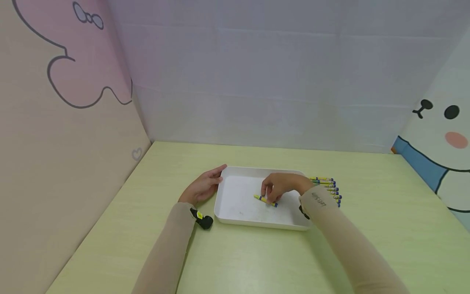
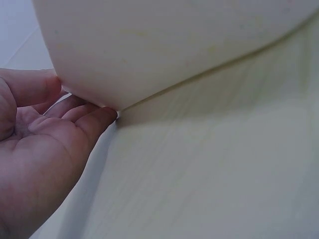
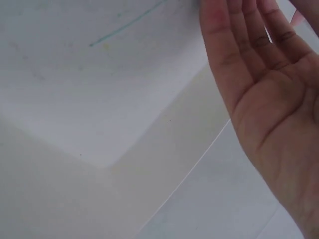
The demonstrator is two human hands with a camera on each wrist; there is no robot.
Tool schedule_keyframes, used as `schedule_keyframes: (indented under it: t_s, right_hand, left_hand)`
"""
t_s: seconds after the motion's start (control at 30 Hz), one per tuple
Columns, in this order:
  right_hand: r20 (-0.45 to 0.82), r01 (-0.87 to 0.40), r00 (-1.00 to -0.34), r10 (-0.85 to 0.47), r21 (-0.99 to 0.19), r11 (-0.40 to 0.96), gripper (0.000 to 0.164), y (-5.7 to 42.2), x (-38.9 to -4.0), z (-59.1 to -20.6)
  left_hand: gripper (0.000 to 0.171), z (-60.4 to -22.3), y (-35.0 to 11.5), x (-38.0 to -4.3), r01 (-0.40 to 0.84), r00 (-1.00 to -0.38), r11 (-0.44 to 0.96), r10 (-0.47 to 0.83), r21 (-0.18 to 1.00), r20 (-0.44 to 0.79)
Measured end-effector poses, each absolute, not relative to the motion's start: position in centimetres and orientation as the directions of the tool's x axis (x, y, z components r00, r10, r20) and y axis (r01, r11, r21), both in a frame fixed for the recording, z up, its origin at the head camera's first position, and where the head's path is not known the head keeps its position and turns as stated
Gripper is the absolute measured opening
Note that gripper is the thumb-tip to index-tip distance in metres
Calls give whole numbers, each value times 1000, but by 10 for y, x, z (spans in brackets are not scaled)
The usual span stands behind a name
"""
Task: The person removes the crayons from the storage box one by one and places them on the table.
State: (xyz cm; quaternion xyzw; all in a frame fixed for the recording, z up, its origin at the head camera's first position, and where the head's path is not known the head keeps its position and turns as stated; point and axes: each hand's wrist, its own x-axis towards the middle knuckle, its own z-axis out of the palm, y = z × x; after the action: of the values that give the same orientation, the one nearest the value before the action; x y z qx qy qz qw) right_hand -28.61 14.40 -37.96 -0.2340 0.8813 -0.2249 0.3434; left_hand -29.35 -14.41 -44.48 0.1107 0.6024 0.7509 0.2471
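A white rectangular tray [image 1: 235, 200] lies on the table. At its left side my left hand [image 1: 202, 187] holds the tray wall; in the left wrist view the thumb is at the upper edge and the fingers reach to the base. Over the tray's floor, my right hand [image 1: 282, 187] bends down with its fingertips on a yellow crayon [image 1: 260, 198] with dark blue bands. That crayon slants across the tray's middle, partly behind the fingers. In the right wrist view the fingertips of the right hand [image 3: 269, 89] run out of frame, and the crayon is not seen.
Several crayons [image 1: 327, 183] lie in a row right of the tray, partly hidden by the right forearm. A teal streak [image 3: 127, 26] marks the tray floor. Pale yellow tabletop [image 1: 249, 261] surrounds the tray, with a white wall covering [image 1: 235, 81] behind.
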Motion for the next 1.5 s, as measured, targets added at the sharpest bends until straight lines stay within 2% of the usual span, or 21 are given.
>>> schedule_keyframes:
  t_s: [0.3, 0.67, 1.03, 1.5]
  right_hand:
    - [-499, -272, -673, -546, -520, 810, 19, 141, -284, -382]
    - [-466, -364, -680, -567, -456, 812, 16, 143, -283, -376]
    - [-400, -433, -676, -619, -464, 773, 16, 148, -283, -369]
    - [-361, -404, -692, -625, -524, 750, 17, 169, -276, -362]
  left_hand:
    - [59, -446, -145, -295, -237, -852, -150, 506, 960, -131]
    - [60, -445, -145, -295, -249, -847, -168, 515, 954, -130]
    - [60, -445, -146, -295, -251, -847, -153, 513, 956, -141]
    - [60, -443, -146, -294, -247, -839, -159, 529, 956, -128]
